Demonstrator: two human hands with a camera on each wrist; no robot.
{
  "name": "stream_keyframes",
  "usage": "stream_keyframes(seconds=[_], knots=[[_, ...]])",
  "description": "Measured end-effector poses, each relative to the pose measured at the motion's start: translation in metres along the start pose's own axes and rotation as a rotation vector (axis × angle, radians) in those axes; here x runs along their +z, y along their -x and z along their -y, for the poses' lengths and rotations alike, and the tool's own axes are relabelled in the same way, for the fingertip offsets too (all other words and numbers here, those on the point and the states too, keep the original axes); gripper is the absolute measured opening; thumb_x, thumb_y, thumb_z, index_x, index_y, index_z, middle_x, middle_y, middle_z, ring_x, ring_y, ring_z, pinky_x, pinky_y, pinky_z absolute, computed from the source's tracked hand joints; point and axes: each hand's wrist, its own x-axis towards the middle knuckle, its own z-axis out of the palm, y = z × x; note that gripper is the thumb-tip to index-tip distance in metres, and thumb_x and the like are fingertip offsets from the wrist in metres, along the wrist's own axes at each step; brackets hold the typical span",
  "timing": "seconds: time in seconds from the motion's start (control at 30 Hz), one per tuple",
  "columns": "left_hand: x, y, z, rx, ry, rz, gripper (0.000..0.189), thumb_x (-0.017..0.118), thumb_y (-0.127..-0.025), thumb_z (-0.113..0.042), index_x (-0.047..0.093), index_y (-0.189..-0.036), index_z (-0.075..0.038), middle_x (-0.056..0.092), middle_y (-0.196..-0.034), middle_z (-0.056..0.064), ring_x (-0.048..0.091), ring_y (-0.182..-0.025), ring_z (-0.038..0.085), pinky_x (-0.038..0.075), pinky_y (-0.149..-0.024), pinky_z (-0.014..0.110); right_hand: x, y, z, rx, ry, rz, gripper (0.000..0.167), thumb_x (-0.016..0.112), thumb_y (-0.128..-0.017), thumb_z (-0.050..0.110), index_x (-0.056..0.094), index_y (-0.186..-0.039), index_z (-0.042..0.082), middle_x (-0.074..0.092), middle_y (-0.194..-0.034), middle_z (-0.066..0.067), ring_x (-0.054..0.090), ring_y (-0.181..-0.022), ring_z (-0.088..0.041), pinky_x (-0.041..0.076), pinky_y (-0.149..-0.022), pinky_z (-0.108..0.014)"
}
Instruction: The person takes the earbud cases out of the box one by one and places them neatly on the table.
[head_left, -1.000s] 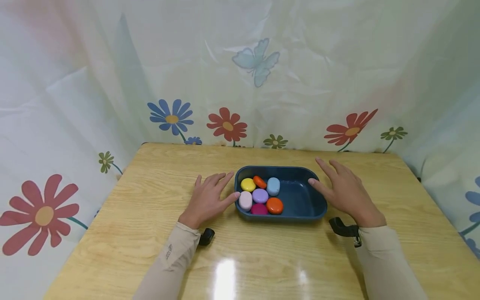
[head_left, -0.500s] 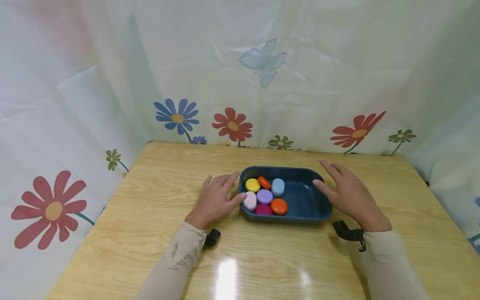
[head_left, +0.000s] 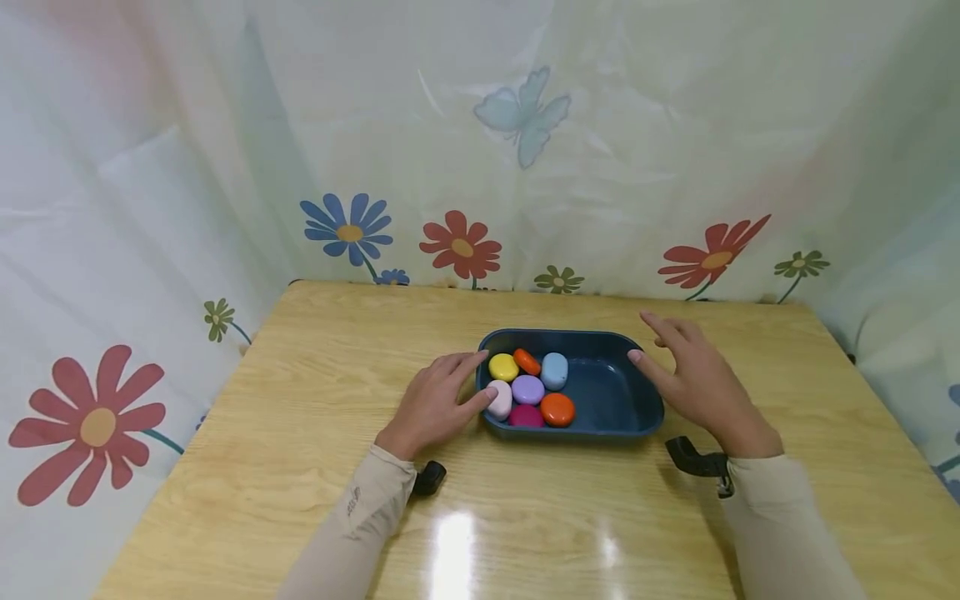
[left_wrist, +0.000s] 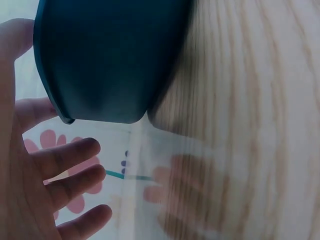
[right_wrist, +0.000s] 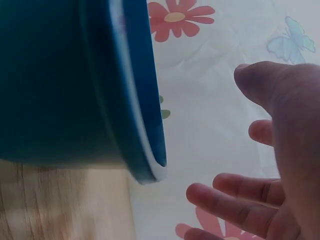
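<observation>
A dark blue oblong tray (head_left: 611, 400) holds several smooth rounded pieces at its left and middle: yellow (head_left: 503, 367), light blue (head_left: 555, 372), lilac (head_left: 527, 389), pale pink (head_left: 500, 400), magenta (head_left: 527, 416) and two orange-red ones, one round (head_left: 558, 409) and one narrow (head_left: 527, 362). At the tray's left end is my left hand (head_left: 431, 408), fingers loosely spread, thumb and index tip at the rim; firm contact cannot be told. My right hand (head_left: 701, 392) hovers by the right end, its fingers apart from the tray wall (right_wrist: 55, 90) in the right wrist view.
The tray stands on a wood-grain table (head_left: 360, 333). Behind and at both sides hangs a pale curtain (head_left: 615, 125) printed with flowers and a butterfly. Dark wrist mounts (head_left: 693, 457) jut inward below each hand.
My left hand has shifted slightly right, its index finger now over the tray's left rim. The right hand keeps nearly the same place beside the tray. The pieces lie as before.
</observation>
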Motion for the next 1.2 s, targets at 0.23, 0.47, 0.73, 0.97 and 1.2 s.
stream_keyframes(seconds=[0.23, 0.47, 0.73, 0.97, 1.2], knots=[[0.007, 0.006, 0.001, -0.025, 0.015, 0.026, 0.071, 0.039, -0.099, -0.067, 0.039, -0.156, -0.025, 0.048, -0.149, 0.004, 0.044, -0.136, 0.024, 0.037, -0.110, 0.051, 0.007, -0.001, 0.007, -0.038, -0.053, -0.003, 0.063, 0.063, -0.100, 0.031, 0.040, -0.154, 0.009, 0.050, -0.139, -0.023, 0.054, -0.118, -0.041, 0.043, -0.091, -0.069], [0.006, 0.006, 0.002, -0.034, 0.031, 0.026, 0.071, 0.041, -0.099, -0.066, 0.038, -0.157, -0.024, 0.048, -0.150, 0.005, 0.043, -0.137, 0.025, 0.035, -0.112, 0.051, 0.015, -0.008, 0.013, -0.086, -0.056, -0.026, 0.057, 0.066, -0.099, 0.023, 0.046, -0.149, 0.004, 0.052, -0.137, -0.022, 0.060, -0.110, -0.037, 0.047, -0.090, -0.064], [0.003, 0.007, 0.002, 0.012, 0.003, 0.039, 0.067, 0.044, -0.100, -0.060, 0.041, -0.155, -0.022, 0.051, -0.147, 0.009, 0.048, -0.133, 0.027, 0.038, -0.110, 0.050, 0.027, -0.005, 0.021, -0.085, -0.044, -0.012, 0.054, 0.066, -0.098, 0.024, 0.050, -0.146, 0.003, 0.055, -0.135, -0.020, 0.063, -0.108, -0.036, 0.049, -0.093, -0.062], [0.000, 0.003, -0.001, 0.034, -0.013, 0.028, 0.064, 0.047, -0.101, -0.055, 0.041, -0.155, -0.020, 0.051, -0.146, 0.010, 0.049, -0.132, 0.028, 0.038, -0.110, 0.049, 0.032, -0.005, 0.033, -0.101, -0.005, 0.012, 0.050, 0.065, -0.099, 0.027, 0.055, -0.142, 0.004, 0.059, -0.126, -0.017, 0.061, -0.107, -0.033, 0.051, -0.090, -0.058], [0.005, 0.000, -0.007, 0.048, -0.038, 0.055, 0.064, 0.042, -0.103, -0.055, 0.040, -0.155, -0.018, 0.051, -0.146, 0.011, 0.048, -0.134, 0.027, 0.038, -0.111, 0.048, 0.028, -0.004, 0.035, -0.091, -0.002, 0.112, 0.046, 0.067, -0.098, 0.027, 0.060, -0.138, 0.005, 0.063, -0.125, -0.016, 0.062, -0.105, -0.031, 0.053, -0.089, -0.055]])
